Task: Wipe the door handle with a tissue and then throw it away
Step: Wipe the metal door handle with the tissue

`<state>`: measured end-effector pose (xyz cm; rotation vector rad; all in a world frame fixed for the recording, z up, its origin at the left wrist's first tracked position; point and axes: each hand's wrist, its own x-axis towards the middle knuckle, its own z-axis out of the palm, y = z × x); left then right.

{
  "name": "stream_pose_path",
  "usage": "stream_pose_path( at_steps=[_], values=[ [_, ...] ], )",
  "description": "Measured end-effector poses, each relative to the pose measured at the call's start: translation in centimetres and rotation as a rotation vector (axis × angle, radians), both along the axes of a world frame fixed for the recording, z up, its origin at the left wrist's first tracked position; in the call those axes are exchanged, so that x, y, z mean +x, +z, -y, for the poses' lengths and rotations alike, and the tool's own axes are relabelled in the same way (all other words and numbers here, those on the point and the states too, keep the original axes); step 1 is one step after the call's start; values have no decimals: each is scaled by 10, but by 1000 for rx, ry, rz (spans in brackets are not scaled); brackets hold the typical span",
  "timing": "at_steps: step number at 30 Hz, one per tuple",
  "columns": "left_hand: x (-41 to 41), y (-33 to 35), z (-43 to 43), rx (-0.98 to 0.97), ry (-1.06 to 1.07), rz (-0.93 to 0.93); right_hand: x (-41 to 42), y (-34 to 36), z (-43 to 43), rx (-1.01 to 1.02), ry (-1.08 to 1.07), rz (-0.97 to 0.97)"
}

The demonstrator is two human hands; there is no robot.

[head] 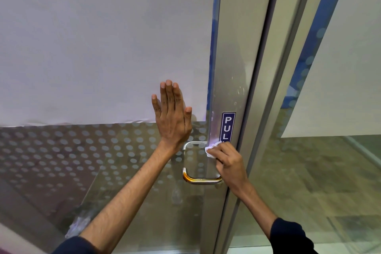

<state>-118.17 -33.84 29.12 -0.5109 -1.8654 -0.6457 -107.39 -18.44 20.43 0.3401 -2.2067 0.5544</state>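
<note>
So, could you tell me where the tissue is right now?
The tissue is bunched in the right hand, pressed at the door handle's upper mount, just below the PULL sign.

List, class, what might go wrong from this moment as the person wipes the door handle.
1. The tissue sits bunched at the top mount of the door handle, so the lower bar may go unwiped.
2. The left hand lies flat on the glass door and may leave smudges.
3. No bin is visible for disposal.

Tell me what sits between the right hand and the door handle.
A crumpled white tissue, pinched in the right hand against the upper end of the handle, in the head view.
</note>
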Motion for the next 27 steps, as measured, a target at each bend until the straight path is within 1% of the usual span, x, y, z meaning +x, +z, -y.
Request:
stream_pose_path(
  at_steps=[2, 8, 11, 15, 19, 23, 27],
  values=[
    [0, 0, 0, -1, 4, -5, 1, 13, 1, 1, -6, -16],
    [-1, 0, -1, -4, 13, -23, -10, 75, 2, -60, -79, -242],
    [-2, -1, 0, -19, 16, -21, -14, 81, 4, -139, -125, -281],
    [-3, -2, 0, -29, 17, -21, -17, 71, 8, -196, -123, -322],
    [-2, -2, 0, -32, 21, -25, -16, 44, 9, -216, -113, -287],
    [-3, -1, 1, -38, 29, -13, -6, 6, 8, -209, -107, -166],
    [-2, -1, 1, -35, 18, -9, -1, -3, 9, -212, -98, -88]
  ],
)
